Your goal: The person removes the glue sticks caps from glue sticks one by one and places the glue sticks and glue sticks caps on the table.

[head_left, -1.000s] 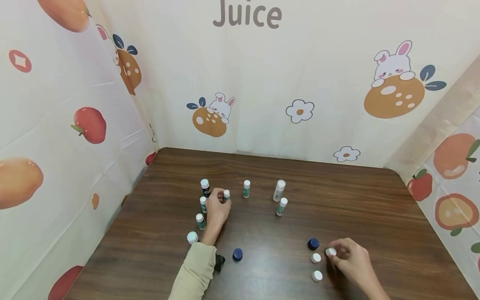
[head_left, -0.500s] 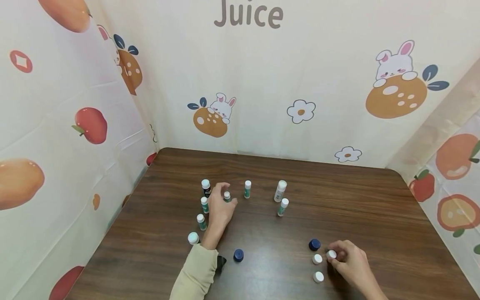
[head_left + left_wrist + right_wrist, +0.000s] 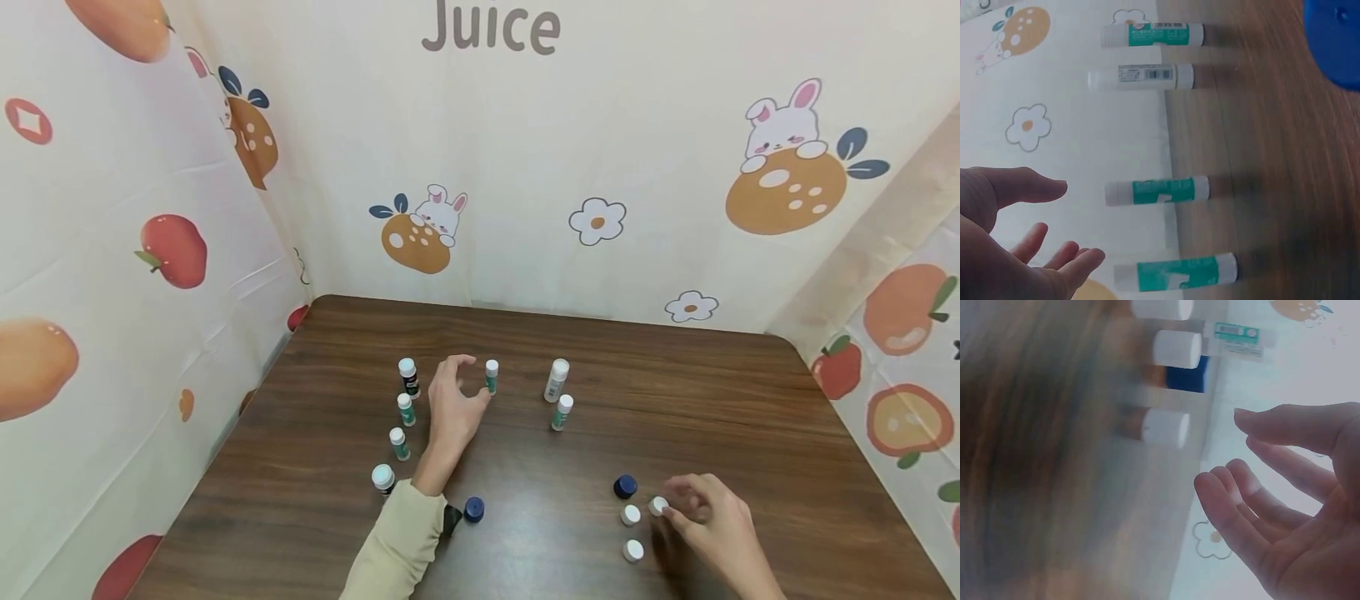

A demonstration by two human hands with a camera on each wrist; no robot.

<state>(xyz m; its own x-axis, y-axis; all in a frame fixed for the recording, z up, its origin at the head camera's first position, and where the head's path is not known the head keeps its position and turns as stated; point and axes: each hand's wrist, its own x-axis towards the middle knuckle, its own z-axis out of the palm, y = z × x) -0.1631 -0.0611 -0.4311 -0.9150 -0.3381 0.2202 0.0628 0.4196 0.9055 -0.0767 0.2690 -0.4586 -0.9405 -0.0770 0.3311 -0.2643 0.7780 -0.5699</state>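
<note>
My left hand [image 3: 455,412] is open, thumb and fingers spread, just left of an upright green-labelled glue stick [image 3: 491,377] with a white top. In the left wrist view, clear space separates the hand [image 3: 1029,231] from that glue stick [image 3: 1157,190]; another glue stick [image 3: 1175,273] stands near the fingers, hidden behind the hand in the head view. My right hand [image 3: 716,521] hovers with loosely bent fingers beside a small white cap [image 3: 658,506]. The right wrist view shows a gap between its fingertips and the white cap [image 3: 1166,428].
Left of the left hand stand several more bottles and sticks, including a dark-labelled bottle [image 3: 408,379]. A white stick [image 3: 557,381] and a green-labelled glue stick [image 3: 562,412] stand centrally. Blue caps [image 3: 625,487] [image 3: 474,509] and white caps [image 3: 631,515] [image 3: 633,550] lie nearer.
My left hand let go of a glue stick, spread its fingers and moved right to the neighbouring one. My right fingers loosened and drew slightly right, away from the white cap.
</note>
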